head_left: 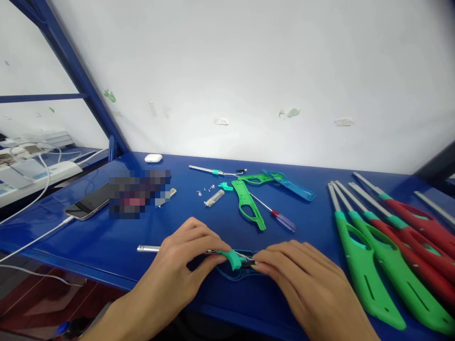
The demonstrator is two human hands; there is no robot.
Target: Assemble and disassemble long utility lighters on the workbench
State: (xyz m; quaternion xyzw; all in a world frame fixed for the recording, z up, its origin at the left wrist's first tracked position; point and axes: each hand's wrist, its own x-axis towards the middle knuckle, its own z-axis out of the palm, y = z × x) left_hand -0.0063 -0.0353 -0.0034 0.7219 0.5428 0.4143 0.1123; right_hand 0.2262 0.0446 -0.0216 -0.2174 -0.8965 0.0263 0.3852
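Observation:
Over the front edge of the blue table lies an opened gas lighter, its blue handle shell point(234, 275) partly under my fingers. My left hand point(192, 253) pinches the teal trigger point(233, 260) at its left end; a metal tube point(147, 248) sticks out beyond that hand. Thumb and fingertips of my right hand point(302, 270) close on a dark igniter part point(248, 264) with thin wires, just right of the trigger. My fingers hide much of the shell's inside. Farther back are green shell halves point(249, 204), a blue shell half point(291, 184) and a screwdriver point(282, 219).
Several green lighters point(369, 270) and red lighters point(423, 253) lie at the right. Near the middle are a clear fuel tank point(214, 198), a loose tube point(204, 169) and tiny metal parts. A phone point(92, 201) with a cable and a white earbud case point(153, 158) sit left.

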